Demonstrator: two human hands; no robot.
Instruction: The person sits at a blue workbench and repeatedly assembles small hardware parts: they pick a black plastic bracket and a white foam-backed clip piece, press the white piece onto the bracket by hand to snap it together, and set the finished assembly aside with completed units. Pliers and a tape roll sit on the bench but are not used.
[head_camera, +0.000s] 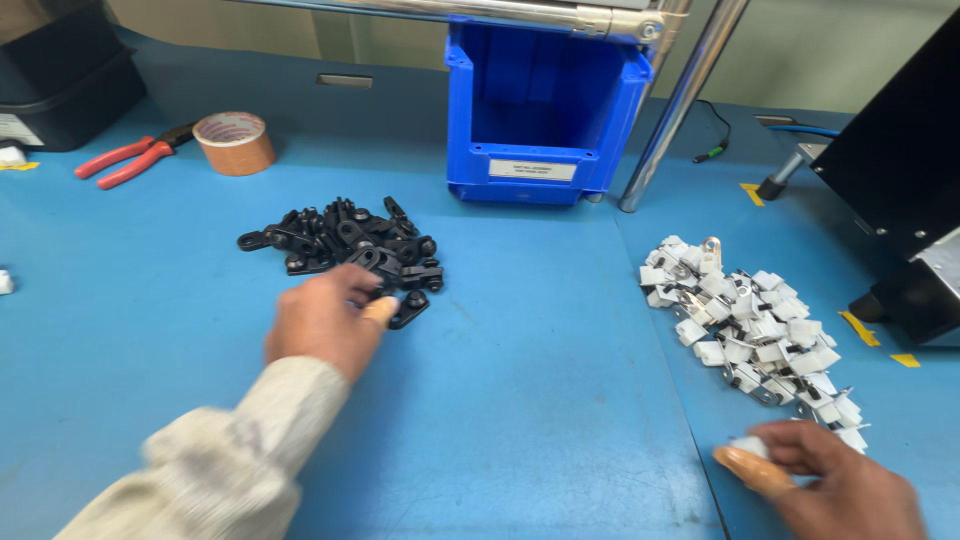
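Overhead, a steel rail (480, 12) crosses the blue worktable (540, 340)

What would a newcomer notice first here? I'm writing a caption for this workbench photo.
Two piles on the blue table: black plastic parts left of centre, white clips at right. The left hand touches the near edge of the black pile; the right hand pinches a white clip. A blue bin stands open at the back.

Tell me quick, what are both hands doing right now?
Left hand: fingers curled on a black plastic part at the edge of the black pile.
Right hand: closed around a small white clip.
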